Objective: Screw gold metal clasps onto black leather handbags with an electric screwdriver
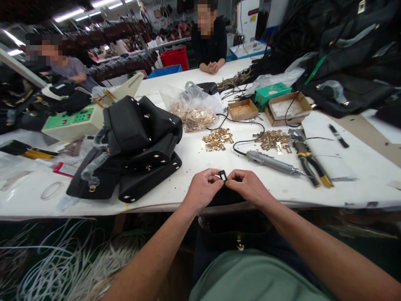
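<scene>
My left hand (202, 187) and my right hand (246, 185) meet at the table's front edge. Between their fingertips they pinch a small black tab (222, 174) with a rectangular opening, one hand on each side. Black bag material (226, 196) lies just under the fingers and hangs toward my lap, where a metal clasp (239, 245) shows. Beyond my right hand lie a grey electric screwdriver (271, 162) and black-and-yellow pliers (308, 163). Gold metal fittings (217, 139) form one loose pile, with a second pile of gold fittings (273, 140) to its right.
Stacked black handbags (140, 142) take up the left of the white table (194, 161). Farther back are a plastic bag of fittings (194, 110), a cardboard box (242, 110) and a green box (272, 95). A person (209, 42) leans on the far end. A black marker (338, 136) lies right.
</scene>
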The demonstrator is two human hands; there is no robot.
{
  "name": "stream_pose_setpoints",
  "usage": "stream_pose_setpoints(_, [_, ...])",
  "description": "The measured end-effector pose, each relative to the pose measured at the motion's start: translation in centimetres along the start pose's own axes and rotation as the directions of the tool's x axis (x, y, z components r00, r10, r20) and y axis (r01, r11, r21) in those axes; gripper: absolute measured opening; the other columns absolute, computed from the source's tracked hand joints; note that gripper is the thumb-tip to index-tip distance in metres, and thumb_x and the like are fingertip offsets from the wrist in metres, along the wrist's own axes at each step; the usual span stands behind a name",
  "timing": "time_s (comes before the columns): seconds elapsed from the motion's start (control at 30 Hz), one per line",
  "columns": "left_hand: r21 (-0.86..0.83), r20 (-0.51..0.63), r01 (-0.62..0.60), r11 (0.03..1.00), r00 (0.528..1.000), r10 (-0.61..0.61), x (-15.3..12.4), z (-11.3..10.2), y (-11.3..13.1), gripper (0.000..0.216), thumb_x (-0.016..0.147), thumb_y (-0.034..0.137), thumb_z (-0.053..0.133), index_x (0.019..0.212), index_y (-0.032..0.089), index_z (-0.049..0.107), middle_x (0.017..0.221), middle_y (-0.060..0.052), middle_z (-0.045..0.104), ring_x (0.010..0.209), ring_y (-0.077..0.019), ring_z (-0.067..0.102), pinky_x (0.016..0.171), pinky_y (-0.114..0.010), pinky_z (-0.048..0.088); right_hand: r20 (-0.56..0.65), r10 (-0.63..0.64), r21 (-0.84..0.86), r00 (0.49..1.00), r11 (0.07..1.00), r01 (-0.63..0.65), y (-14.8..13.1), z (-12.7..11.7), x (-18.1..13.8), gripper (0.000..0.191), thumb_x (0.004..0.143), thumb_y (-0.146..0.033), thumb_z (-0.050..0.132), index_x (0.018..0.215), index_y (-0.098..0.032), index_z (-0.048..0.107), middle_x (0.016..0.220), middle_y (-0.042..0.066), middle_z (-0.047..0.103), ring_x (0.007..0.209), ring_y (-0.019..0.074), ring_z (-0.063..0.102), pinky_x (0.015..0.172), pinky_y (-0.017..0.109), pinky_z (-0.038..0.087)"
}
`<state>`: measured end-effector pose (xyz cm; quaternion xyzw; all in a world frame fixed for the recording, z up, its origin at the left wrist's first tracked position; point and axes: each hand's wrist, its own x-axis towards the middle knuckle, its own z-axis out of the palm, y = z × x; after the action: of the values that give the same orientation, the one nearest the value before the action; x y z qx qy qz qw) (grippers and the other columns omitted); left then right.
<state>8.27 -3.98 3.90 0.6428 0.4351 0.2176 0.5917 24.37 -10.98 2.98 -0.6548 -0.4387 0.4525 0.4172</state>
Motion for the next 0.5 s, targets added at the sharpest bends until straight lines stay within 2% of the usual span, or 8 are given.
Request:
stream_pose_setpoints(0.13, [-0.020, -0.008, 0.006, 1.000, 1.000, -0.006, -0.04, -0.08, -0.10, 0.031, 0.074, 0.024, 0.071, 0.103, 0.013, 0.071, 0.073, -0.001, 0.070, 0.061, -0.0111, 0.058, 0.059, -0.022, 0.042, 0.022, 0.020, 0.037, 1.000, 0.999, -0.021, 0.21, -0.13, 0.07, 0.015, 0.074, -0.032, 0.064, 0.069, -0.018, 0.064, 0.062, -0.005, 0.055, 0.061, 0.0121, 0.043, 0.058, 0.026, 0.031])
stream_pose_setpoints(0.3, [-0.032, -0.010, -0.003, 0.999, 1.000, 0.003, -0.17, 0.00, 0.06, 0.030, 0.075, 0.025, 0.072, 0.103, 0.014, 0.073, 0.072, 0.001, 0.068, 0.060, -0.0102, 0.057, 0.059, -0.022, 0.041, 0.043, -0.026, 0.066, 0.999, 0.998, 0.023, 0.31, -0.08, 0.24, 0.021, 0.076, -0.039, 0.068, 0.074, -0.019, 0.065, 0.070, -0.003, 0.059, 0.065, 0.0138, 0.048, 0.061, 0.026, 0.034])
stream_pose_setpoints(0.43, [-0.009, 0.017, -0.004, 1.000, 1.000, 0.004, -0.39, -0.05, 0.15, 0.028, 0.076, 0.024, 0.070, 0.102, 0.014, 0.073, 0.068, 0.002, 0.067, 0.058, -0.0095, 0.054, 0.058, -0.022, 0.038, -0.017, -0.017, -0.016, 1.000, 1.000, 0.016, 0.18, 0.14, 0.35, 0.045, 0.086, -0.057, 0.058, 0.063, -0.019, 0.059, 0.059, -0.002, 0.051, 0.059, 0.0141, 0.043, 0.057, 0.028, 0.030])
stream_pose_setpoints(0.5, [-0.002, 0.016, -0.003, 1.000, 1.000, 0.003, -0.45, -0.03, 0.08, 0.028, 0.076, 0.023, 0.069, 0.101, 0.013, 0.072, 0.067, 0.002, 0.066, 0.056, -0.0090, 0.051, 0.056, -0.022, 0.036, -0.027, -0.032, -0.023, 0.999, 0.999, 0.032, 0.05, 0.16, 0.33, 0.053, 0.091, -0.061, 0.050, 0.060, -0.018, 0.059, 0.059, 0.000, 0.054, 0.061, 0.0154, 0.047, 0.059, 0.029, 0.032])
